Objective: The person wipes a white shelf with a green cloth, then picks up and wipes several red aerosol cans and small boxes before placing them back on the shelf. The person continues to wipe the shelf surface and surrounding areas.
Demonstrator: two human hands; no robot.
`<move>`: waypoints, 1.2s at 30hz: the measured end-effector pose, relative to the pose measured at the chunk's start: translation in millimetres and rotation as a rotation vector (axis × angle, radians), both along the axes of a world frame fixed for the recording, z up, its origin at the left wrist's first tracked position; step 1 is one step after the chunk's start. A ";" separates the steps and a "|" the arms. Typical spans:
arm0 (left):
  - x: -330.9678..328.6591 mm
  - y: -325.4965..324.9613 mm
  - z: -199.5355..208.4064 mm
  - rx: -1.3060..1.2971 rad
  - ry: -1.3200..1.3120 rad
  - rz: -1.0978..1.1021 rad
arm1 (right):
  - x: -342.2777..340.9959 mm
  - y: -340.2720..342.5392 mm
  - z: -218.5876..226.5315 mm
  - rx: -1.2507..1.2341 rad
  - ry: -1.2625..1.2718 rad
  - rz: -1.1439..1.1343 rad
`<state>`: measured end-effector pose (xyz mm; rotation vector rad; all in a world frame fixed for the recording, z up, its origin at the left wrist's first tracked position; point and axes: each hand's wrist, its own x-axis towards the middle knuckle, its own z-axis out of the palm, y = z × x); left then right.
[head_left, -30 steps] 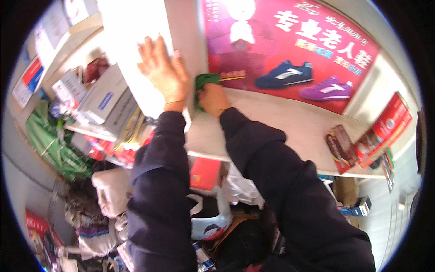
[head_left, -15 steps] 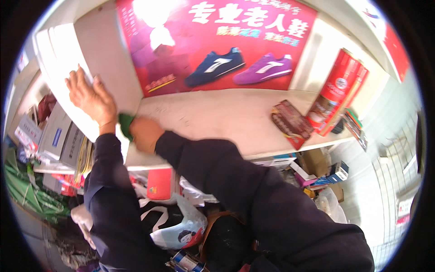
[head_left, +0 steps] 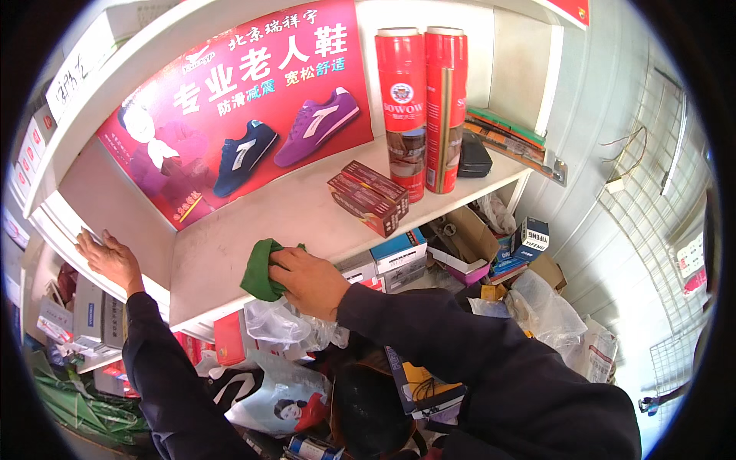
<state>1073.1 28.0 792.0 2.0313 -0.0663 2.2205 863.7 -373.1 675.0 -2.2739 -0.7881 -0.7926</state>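
Observation:
My right hand (head_left: pixel 308 279) grips a crumpled green cloth (head_left: pixel 262 274) at the front edge of a white shelf (head_left: pixel 222 249). The cloth bulges out to the left of my fingers and touches the shelf top. My left hand (head_left: pixel 112 262) rests on the shelf's left side panel (head_left: pixel 65 226), fingers stretched out and holding nothing. Farther right on the shelf stand small dark red boxes (head_left: pixel 366 201), two tall red cans (head_left: pixel 406 138) and a black case (head_left: pixel 475 159).
A red poster (head_left: pixel 253 100) with two shoes leans at the shelf's back. Below are cartons (head_left: pixel 460 238), clear plastic bags (head_left: pixel 544 303) and a printed carrier bag (head_left: pixel 284 391). A wire grid (head_left: pixel 636 230) lines the right wall. Grey boxes (head_left: pixel 92 310) sit at far left.
My right hand has moved the green cloth away from my left hand, rightward along the shelf. My left hand stays on the side panel. The view has turned to the right.

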 end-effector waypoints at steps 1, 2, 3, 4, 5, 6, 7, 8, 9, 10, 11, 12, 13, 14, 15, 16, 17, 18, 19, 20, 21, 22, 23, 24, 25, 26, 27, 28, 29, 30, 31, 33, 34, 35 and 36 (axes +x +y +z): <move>-5.2 1.7 0.9 0.007 0.053 -0.025 | -1.2 1.0 -4.6 0.046 -0.072 -0.002; -11.7 3.0 2.0 -0.020 0.133 -0.035 | -0.1 2.6 -8.7 0.043 -0.085 -0.011; -21.1 5.4 4.0 -0.055 0.224 -0.106 | 2.7 4.5 -12.1 0.043 -0.082 -0.011; -31.6 6.9 6.6 -0.084 0.307 -0.176 | 5.4 4.8 -15.2 0.044 -0.070 -0.019; -43.1 5.7 6.8 -0.239 0.510 -0.026 | 8.9 5.3 -17.3 0.040 -0.088 -0.004; -60.2 5.3 8.2 -0.305 0.686 -0.121 | 9.7 3.6 -20.1 0.043 -0.067 -0.003; -76.3 -2.5 6.3 -0.361 0.761 -0.087 | 13.6 1.0 -20.1 -0.021 -0.054 -0.004; -98.4 -11.2 3.9 -0.370 0.831 -0.054 | 14.5 -1.5 -20.1 -0.027 -0.004 0.030; -125.1 -21.9 1.2 -0.376 0.833 -0.114 | 13.3 -7.5 -20.5 -0.020 -0.036 0.077; -157.8 -37.5 -5.4 -0.271 0.813 -0.170 | 10.8 -12.0 -20.2 0.006 -0.055 0.076; -199.1 -53.2 -13.1 -0.154 0.804 -0.271 | 9.4 -18.8 -19.1 0.018 0.016 0.121; -250.4 -68.6 -23.8 0.015 0.768 -0.360 | 6.0 -26.1 -18.8 -0.011 -0.023 0.086; -319.6 -82.5 -40.0 -0.393 1.205 -0.473 | 4.0 -33.2 -17.7 -0.065 -0.015 0.056; -381.0 -105.8 -58.3 -0.157 1.023 -0.602 | 0.2 -41.0 -17.8 -0.051 -0.023 0.053; -441.8 -118.2 -65.8 -0.066 1.190 -0.606 | -1.8 -49.6 -16.3 -0.067 -0.033 0.050; -492.2 -138.2 -80.0 -0.062 1.267 -0.527 | -5.5 -58.6 -15.6 -0.075 -0.052 0.045; -536.8 -154.6 -90.7 -0.179 1.361 -0.579 | -8.1 -67.2 -14.6 -0.087 -0.049 0.017; -575.3 -168.9 -103.9 -0.246 1.410 -0.623 | -10.6 -74.7 -13.8 -0.088 -0.089 0.009; -607.4 -180.0 -117.4 -0.305 1.412 -0.589 | -13.6 -84.1 -13.3 -0.112 -0.074 -0.030; -633.2 -186.9 -131.3 -0.347 1.418 -0.545 | -16.0 -91.4 -12.9 -0.130 -0.083 -0.053; -655.3 -191.3 -145.5 -0.369 1.433 -0.448 | -17.5 -96.9 -12.8 -0.123 -0.089 -0.046; -674.8 -193.8 -160.4 -0.391 1.447 -0.354 | -18.6 -101.2 -12.5 -0.097 -0.087 -0.045; -690.9 -192.3 -175.2 -0.388 1.409 -0.279 | -19.3 -102.2 -13.1 -0.133 -0.085 -0.066; -703.5 -190.3 -190.4 -0.461 1.314 -0.247 | -19.4 -102.1 -12.8 -0.143 -0.088 -0.065; -716.1 -184.3 -203.5 -0.475 1.306 -0.209 | -19.1 -97.8 -13.2 -0.149 -0.096 -0.065; -726.7 -176.4 -215.4 -0.491 1.317 -0.169 | -17.6 -91.6 -12.5 -0.162 -0.107 -0.061; -735.3 -167.0 -226.4 -0.459 1.303 -0.170 | -15.9 -81.1 -13.0 -0.171 -0.095 -0.059; -743.9 -157.5 -235.7 -0.463 1.319 -0.178 | -13.8 -69.6 -12.5 -0.174 -0.087 -0.034; -748.7 -148.0 -245.4 -0.438 1.310 -0.161 | -10.2 -55.1 -11.7 -0.195 -0.081 0.012; -752.2 -138.7 -253.6 -0.409 1.317 -0.138 | -6.5 -38.4 -11.4 -0.201 -0.087 0.071; -753.7 -130.2 -261.3 -0.436 1.310 -0.138 | -0.8 -18.5 -11.1 -0.220 -0.110 0.110; -754.2 -118.4 -275.0 -0.562 1.329 -0.140 | 13.3 24.7 -10.2 -0.241 -0.139 0.139; -753.4 -113.9 -281.4 -0.556 1.312 -0.122 | 21.1 46.1 -9.1 -0.240 -0.147 0.169; -752.6 -110.9 -287.7 -0.552 1.306 -0.104 | 27.2 65.5 -9.4 -0.261 -0.160 0.174; -752.4 -110.0 -293.7 -0.555 1.314 -0.086 | 32.4 83.3 -10.5 -0.264 -0.184 0.203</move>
